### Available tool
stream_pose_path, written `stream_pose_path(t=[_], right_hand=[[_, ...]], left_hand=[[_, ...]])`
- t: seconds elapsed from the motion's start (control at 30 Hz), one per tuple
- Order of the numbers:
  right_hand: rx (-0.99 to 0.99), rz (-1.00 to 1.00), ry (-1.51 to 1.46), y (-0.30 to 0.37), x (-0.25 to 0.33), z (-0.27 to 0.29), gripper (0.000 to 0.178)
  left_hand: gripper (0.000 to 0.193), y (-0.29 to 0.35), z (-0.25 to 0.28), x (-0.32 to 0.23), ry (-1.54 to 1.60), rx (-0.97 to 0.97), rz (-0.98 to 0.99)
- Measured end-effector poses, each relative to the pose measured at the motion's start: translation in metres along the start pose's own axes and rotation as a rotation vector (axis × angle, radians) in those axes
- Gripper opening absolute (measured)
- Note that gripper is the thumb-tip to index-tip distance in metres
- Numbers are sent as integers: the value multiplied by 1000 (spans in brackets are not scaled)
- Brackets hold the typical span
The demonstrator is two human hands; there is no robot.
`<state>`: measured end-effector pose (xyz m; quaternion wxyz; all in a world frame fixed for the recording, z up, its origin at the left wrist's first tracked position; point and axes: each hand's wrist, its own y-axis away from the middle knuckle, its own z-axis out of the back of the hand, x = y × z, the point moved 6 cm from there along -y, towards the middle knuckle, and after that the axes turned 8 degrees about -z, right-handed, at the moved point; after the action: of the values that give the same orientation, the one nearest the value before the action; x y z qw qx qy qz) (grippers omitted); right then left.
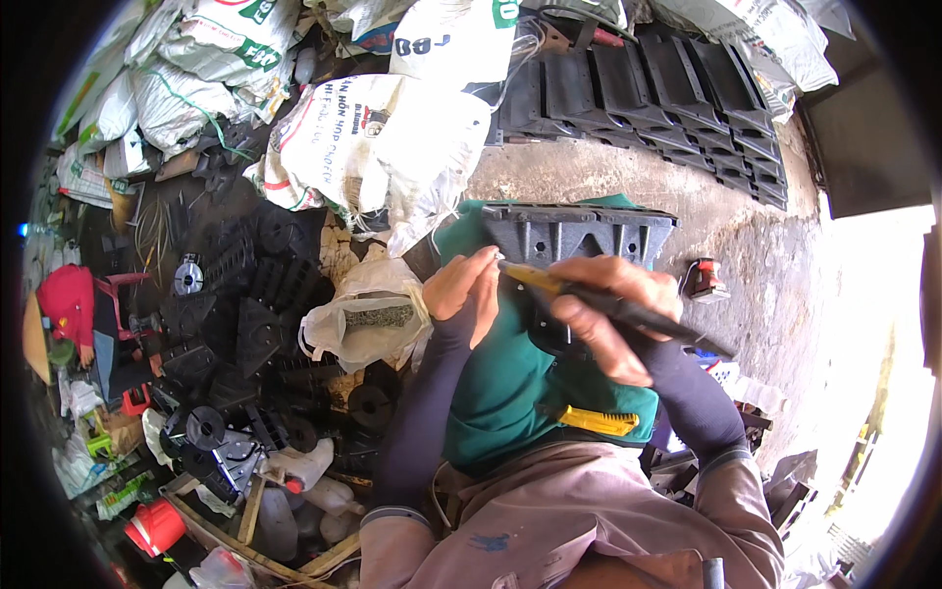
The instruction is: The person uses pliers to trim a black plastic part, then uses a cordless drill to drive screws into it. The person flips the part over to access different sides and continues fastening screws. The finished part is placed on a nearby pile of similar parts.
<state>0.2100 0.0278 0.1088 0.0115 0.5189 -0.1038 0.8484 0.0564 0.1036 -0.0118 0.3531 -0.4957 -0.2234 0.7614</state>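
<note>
My right hand [618, 304] is wrapped round a long, slim yellow-and-black hand tool [549, 282]. Its dark rear end sticks out to the right, and its front tip reaches my left fingers. With fingertips pinched together, my left hand [466, 285] meets that tip; what sits between them is too small to make out. Just beyond both hands lies a black moulded plastic part [579, 234] with ribs and holes. It rests on the green cloth [500, 393] over my lap, partly hidden by my right hand. A yellow ribbed tool [601, 421] lies on the cloth nearer my body.
Stacked black plastic parts [648, 98] stand at the far right. White sacks [383, 137] fill the far left, with an open bag [368, 319] beside my left forearm. Loose black parts [245, 324] cover the left floor. A person in red [67, 312] is at far left.
</note>
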Motion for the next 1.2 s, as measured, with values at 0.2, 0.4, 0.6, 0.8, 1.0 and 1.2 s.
stream_pose_path(t=[0.2,0.4,0.6,0.8,1.0,1.2], right_hand=[[-71,111,194,-14,13,-30,23],[-88,199,216,-3,27,-28,22],[-114,158,218,-3,24,-33,21],[-131,203,295,-1,24,-32,22],[-58,112,278,-11,14,-45,21],[-61,190,287,-5,16,-45,25]], left_hand=[[25,4,0,6,122,-42,69],[20,7,-4,9,210,-42,131],[21,1,4,2,149,-60,52],[20,35,3,32,247,-43,531],[35,140,2,105,957,-467,1405],[43,157,20,98,1098,-418,1205]])
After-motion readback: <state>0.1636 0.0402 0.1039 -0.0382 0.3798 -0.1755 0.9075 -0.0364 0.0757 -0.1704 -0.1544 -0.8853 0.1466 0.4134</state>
